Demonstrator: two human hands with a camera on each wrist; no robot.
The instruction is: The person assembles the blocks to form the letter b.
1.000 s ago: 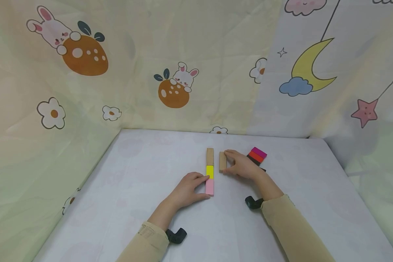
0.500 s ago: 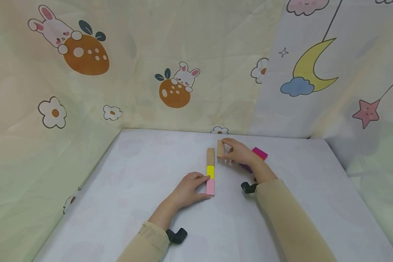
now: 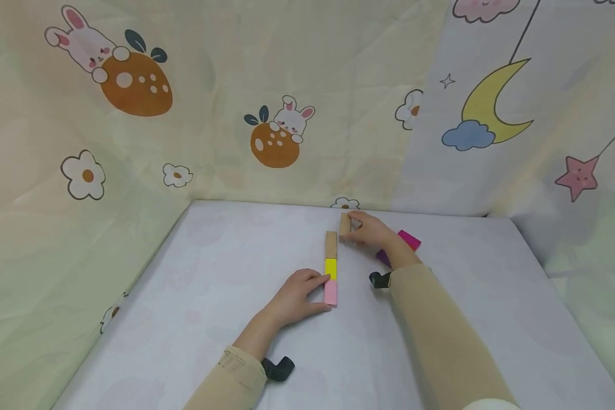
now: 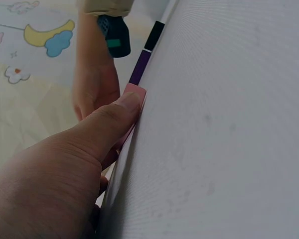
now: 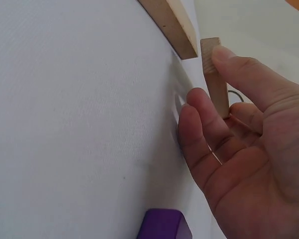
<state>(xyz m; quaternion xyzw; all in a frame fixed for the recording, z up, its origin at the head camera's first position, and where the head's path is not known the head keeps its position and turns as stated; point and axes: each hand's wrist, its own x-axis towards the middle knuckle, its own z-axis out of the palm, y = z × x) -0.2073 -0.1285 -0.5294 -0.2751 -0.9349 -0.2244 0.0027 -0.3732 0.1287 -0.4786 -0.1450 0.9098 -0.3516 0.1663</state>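
Observation:
A row of blocks lies on the table in the head view: a plain wooden block (image 3: 331, 245) at the far end, a yellow block (image 3: 330, 268) in the middle and a pink block (image 3: 330, 292) nearest me. My left hand (image 3: 294, 296) pinches the pink block, thumb at its near end and index fingertip by the yellow joint. In the left wrist view the thumb covers part of the pink block (image 4: 134, 89). My right hand (image 3: 370, 232) pinches a second plain wooden block (image 5: 217, 82) between thumb and finger, just beyond and right of the row's far end.
Right of the row, partly behind the right forearm, lie a magenta block (image 3: 409, 240) and a purple block (image 3: 383, 258). Black wrist devices (image 3: 279, 369) stick out at both cuffs. A printed curtain (image 3: 205, 125) hangs behind the table's back edge.
My right hand has carried its wooden block away from me and slightly left, from beside the row to past its far end. The left hand has stayed on the pink block.

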